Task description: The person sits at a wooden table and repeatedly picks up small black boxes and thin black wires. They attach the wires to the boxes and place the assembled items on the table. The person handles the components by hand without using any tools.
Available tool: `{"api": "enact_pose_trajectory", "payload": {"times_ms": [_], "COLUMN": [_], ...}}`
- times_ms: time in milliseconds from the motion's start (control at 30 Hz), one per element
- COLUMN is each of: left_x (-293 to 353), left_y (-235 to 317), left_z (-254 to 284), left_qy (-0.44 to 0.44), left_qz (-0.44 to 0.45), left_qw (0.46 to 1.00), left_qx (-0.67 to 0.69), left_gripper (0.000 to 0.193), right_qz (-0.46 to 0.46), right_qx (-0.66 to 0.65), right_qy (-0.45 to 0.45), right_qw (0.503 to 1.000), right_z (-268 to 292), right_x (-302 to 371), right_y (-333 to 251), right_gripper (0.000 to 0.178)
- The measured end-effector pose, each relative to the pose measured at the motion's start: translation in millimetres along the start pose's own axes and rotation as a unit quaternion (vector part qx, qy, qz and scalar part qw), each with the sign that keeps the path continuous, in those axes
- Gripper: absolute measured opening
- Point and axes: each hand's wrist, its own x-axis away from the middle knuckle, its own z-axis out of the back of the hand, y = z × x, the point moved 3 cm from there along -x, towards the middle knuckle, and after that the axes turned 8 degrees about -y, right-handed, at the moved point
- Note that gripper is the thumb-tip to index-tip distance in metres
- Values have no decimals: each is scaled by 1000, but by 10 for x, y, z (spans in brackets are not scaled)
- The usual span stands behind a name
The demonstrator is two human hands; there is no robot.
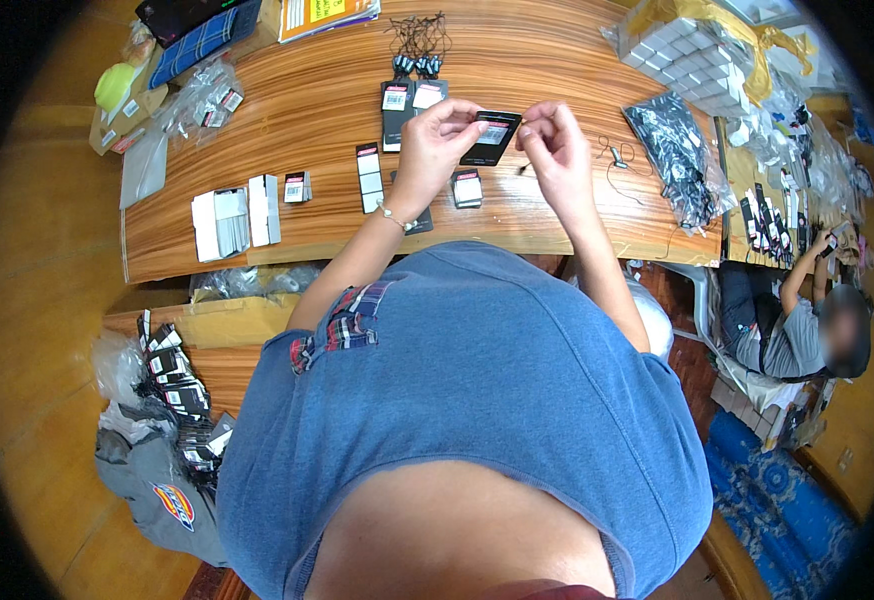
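My left hand (435, 150) is closed on a black hang tag (492, 138) with a white sticker, pinched at its left side. My right hand (557, 155) is closed at the tag's upper right corner, the fingertips pinching what looks like a thin black string (524, 168). Below the tag lies a small stack of white stickers (467, 188). A strip of white stickers (370, 178) is near my left wrist. Beyond my hands are two piles of black hang tags (395, 115), with a bundle of black strings (420, 40) at their far end.
White card stacks (222, 225) and a small sticker pile (298, 187) stand at the left. A loose string (619, 158) and a plastic bag of black strings (672, 150) lie right. White boxes (682, 60) fill the far right corner. Another person (797, 320) sits at the right.
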Motion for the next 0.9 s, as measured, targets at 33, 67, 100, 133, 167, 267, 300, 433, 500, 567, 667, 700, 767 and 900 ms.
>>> {"api": "enact_pose_trajectory", "payload": {"times_ms": [33, 67, 100, 133, 167, 267, 300, 433, 500, 567, 667, 700, 767, 900], "left_x": [-3, -6, -9, -12, -14, -15, -13, 12, 26, 31, 12, 36, 30, 35], "left_y": [7, 21, 29, 25, 21, 7, 4, 53, 67, 31, 70, 116, 112, 115], "left_z": [-1, -4, -6, -7, -6, -7, -6, -42, -41, -42, -107, -113, -132, -105], "left_qy": [4, 8, 12, 10, 8, 4, 4, 14, 8, 7, -12, -24, -50, -34], "left_qz": [-1, -2, -2, -5, -7, -4, -2, -33, -27, -31, -27, -25, -20, -25], "left_qw": [1000, 1000, 999, 999, 999, 999, 999, 999, 999, 999, 996, 994, 994, 983], "left_qx": [-11, -21, -32, -32, -32, -35, -37, -30, -36, -42, -86, -106, -99, -181], "left_gripper": [17, 17, 17, 17, 17, 16, 16, 12, 13, 15, 16, 16, 15, 14], "right_qz": [22, 20, 18, 16, 14, 13, 14, 14, 12, 7, 0, 10, 56, 44], "right_qx": [24, 46, 69, 92, 94, 114, 113, 103, 93, 82, 120, 172, 198, 318], "right_qy": [27, 33, 39, 45, 44, 35, 35, 29, 19, 5, 10, 0, 7, -42], "right_qw": [999, 998, 997, 995, 994, 993, 993, 994, 995, 997, 993, 985, 979, 946], "right_z": [-50, -81, -100, -113, -122, -130, -131, -128, -125, -116, -4, -18, -24, -30], "right_x": [1, 3, 4, 3, -3, -19, -24, -38, -39, -37, -15, -22, -12, -45], "right_y": [-16, -40, -77, -96, -82, -87, -84, -63, -41, -11, -52, -27, -33, -71], "right_gripper": [12, 13, 13, 14, 16, 16, 16, 18, 18, 18, 20, 22, 25, 21]}}
